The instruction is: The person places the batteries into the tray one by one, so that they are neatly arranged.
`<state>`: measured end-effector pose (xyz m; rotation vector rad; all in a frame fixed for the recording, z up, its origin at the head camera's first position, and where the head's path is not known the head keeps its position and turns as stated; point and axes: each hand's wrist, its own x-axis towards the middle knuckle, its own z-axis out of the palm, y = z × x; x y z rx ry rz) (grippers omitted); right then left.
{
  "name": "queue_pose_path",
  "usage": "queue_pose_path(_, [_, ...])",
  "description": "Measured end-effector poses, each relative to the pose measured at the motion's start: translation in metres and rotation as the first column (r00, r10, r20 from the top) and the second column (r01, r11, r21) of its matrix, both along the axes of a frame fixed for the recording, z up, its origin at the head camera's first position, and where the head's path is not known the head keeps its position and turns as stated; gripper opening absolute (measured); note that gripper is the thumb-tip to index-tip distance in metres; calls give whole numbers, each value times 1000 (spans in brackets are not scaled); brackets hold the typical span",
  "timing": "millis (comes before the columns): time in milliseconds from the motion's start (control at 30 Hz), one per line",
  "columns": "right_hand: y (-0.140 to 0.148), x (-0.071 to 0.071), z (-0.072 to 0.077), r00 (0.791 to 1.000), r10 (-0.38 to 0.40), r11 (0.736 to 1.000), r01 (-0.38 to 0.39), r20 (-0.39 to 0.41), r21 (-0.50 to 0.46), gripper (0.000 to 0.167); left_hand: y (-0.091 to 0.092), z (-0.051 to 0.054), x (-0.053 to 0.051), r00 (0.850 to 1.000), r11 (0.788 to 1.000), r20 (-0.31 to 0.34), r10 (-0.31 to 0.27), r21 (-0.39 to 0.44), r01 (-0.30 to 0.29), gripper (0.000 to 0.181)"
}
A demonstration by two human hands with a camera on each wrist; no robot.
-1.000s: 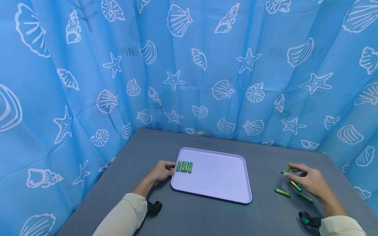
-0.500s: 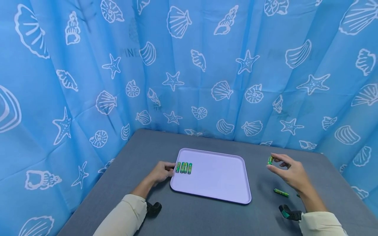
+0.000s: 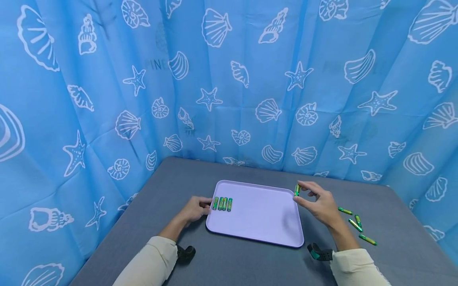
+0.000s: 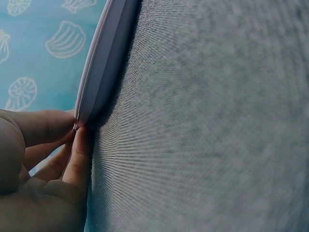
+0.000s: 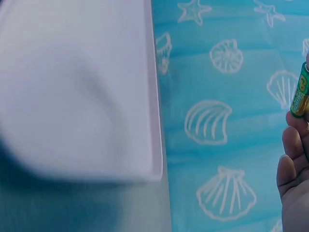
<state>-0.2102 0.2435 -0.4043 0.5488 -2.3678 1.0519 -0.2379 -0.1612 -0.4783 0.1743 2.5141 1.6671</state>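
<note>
Between thumb and fingertips, my right hand (image 3: 319, 202) pinches a green-and-gold battery (image 3: 297, 190), held upright above the right rim of the pale lilac tray (image 3: 257, 216). The right wrist view shows that battery (image 5: 301, 92) at its right edge, with part of the hand cut off. At the tray's left side, my left hand (image 3: 194, 208) grips the rim; its fingertips meet the tray edge (image 4: 99, 67) in the left wrist view. Several matching batteries (image 3: 224, 203) lie side by side in a row at the left end of the tray.
Several loose batteries (image 3: 367, 239) lie scattered on the grey tabletop (image 3: 250, 262), right of my right forearm. A blue curtain (image 3: 229, 79) printed with white shells hangs behind and left of the table. Dark straps circle both wrists.
My right hand has lifted a battery from the loose group and carried it left to the tray's right rim. My left hand has stayed at the tray's left side.
</note>
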Motion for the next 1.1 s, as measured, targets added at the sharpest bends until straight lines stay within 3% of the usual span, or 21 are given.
queue_pose_path(400, [-38, -11, -9, 991, 128, 990, -126, 29, -71, 52, -1, 3, 1, 1000, 1000, 4, -16, -16, 16, 40])
queue_pose_path(1100, [-105, -33, -30, 965, 199, 976, -179, 170, -126, 52, -3, 4, 2, 1000, 1000, 16, -16, -6, 16, 40])
